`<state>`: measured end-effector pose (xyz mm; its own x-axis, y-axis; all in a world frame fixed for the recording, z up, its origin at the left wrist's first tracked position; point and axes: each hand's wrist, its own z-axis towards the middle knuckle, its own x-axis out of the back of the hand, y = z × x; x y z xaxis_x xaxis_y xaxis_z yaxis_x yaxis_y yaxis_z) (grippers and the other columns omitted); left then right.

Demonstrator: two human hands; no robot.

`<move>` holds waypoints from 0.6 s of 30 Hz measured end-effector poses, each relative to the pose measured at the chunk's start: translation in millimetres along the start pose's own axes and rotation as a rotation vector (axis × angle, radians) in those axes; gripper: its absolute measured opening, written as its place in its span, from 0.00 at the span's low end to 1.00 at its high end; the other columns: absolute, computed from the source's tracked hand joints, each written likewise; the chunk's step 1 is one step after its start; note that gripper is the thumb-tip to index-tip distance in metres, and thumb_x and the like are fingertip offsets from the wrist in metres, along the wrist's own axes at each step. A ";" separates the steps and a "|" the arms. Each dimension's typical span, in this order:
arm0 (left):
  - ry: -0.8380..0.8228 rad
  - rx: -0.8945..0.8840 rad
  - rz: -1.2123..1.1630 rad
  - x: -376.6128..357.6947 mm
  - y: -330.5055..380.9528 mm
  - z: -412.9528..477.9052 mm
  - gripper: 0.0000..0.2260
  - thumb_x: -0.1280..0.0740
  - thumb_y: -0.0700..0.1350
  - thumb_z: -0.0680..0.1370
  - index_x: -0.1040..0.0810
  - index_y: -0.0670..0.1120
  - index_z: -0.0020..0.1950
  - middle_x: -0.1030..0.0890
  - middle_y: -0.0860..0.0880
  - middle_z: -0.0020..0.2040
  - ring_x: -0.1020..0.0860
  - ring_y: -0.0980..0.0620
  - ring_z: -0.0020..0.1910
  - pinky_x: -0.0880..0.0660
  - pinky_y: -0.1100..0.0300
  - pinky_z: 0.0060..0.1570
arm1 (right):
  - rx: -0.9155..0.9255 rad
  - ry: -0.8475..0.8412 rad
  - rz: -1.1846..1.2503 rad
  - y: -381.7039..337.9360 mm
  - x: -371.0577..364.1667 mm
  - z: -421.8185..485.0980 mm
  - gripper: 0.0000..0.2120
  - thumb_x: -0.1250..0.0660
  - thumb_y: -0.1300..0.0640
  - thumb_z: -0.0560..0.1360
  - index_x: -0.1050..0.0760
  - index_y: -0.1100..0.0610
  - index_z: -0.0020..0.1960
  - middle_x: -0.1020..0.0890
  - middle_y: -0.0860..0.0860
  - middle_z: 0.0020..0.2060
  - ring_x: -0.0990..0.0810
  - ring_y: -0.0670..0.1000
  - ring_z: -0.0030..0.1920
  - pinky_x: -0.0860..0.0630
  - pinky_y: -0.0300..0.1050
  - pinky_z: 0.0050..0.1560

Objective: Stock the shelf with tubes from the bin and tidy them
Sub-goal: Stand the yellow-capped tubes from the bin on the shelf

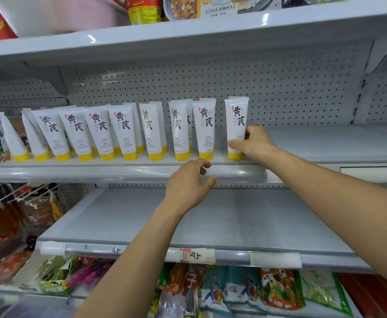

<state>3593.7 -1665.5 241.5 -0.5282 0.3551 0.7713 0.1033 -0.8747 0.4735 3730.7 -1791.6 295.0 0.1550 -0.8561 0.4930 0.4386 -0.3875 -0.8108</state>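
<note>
Several white tubes with yellow caps and black characters stand cap-down in a row (123, 131) on the middle shelf (73, 173). My right hand (251, 143) grips the rightmost tube (236, 120) near its lower half, thumb in front, fingers behind; a second tube stands right behind it. My left hand (189, 182) hovers at the shelf's front rail, just below the neighbouring tube (204, 127), fingers loosely curled and holding nothing. The bin is out of sight.
Bare shelf surface (325, 143) stretches to the right of the row. A bare lower shelf (188, 216) lies under my arms. Snack packets (256, 290) fill the bottom shelf, food packs (181, 8) the top one. Wire hooks with packets (15, 200) jut out at left.
</note>
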 end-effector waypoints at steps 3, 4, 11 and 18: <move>-0.014 0.010 -0.002 -3.5 -0.8 0.1 0.17 0.33 0.54 0.76 0.26 0.53 0.64 0.21 0.54 0.56 0.22 0.53 0.52 0.24 0.53 0.53 | 0.003 0.000 -0.010 1.9 0.4 -1.2 0.16 0.28 0.57 0.72 0.23 0.57 0.58 0.18 0.52 0.54 0.20 0.52 0.51 0.22 0.48 0.55; -0.016 0.013 -0.001 -4.1 -0.7 -0.1 0.17 0.33 0.54 0.76 0.26 0.53 0.64 0.21 0.54 0.56 0.22 0.53 0.52 0.24 0.52 0.54 | 0.003 -0.005 -0.026 2.9 0.8 -1.7 0.15 0.28 0.57 0.72 0.23 0.58 0.57 0.18 0.52 0.54 0.20 0.52 0.51 0.23 0.47 0.53; -0.004 0.022 -0.003 -5.9 -2.2 -7.3 0.16 0.33 0.54 0.76 0.26 0.53 0.64 0.21 0.55 0.54 0.22 0.54 0.50 0.23 0.52 0.52 | 0.054 0.116 -0.262 12.4 16.0 -35.0 0.17 0.34 0.51 0.76 0.29 0.55 0.62 0.23 0.50 0.56 0.23 0.54 0.56 0.27 0.50 0.55; 0.017 0.049 -0.002 -16.4 1.9 -26.9 0.15 0.33 0.53 0.76 0.25 0.54 0.62 0.20 0.57 0.49 0.22 0.55 0.48 0.22 0.53 0.51 | 0.327 -0.011 -0.463 36.8 5.7 -91.2 0.16 0.37 0.53 0.77 0.30 0.51 0.64 0.24 0.46 0.62 0.25 0.49 0.60 0.29 0.46 0.53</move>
<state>3579.9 -1681.9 218.3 -0.5430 0.3504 0.7631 0.1436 -0.8567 0.4955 3667.0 -1841.9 239.2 -0.1100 -0.6179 0.7785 0.7139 -0.5941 -0.3707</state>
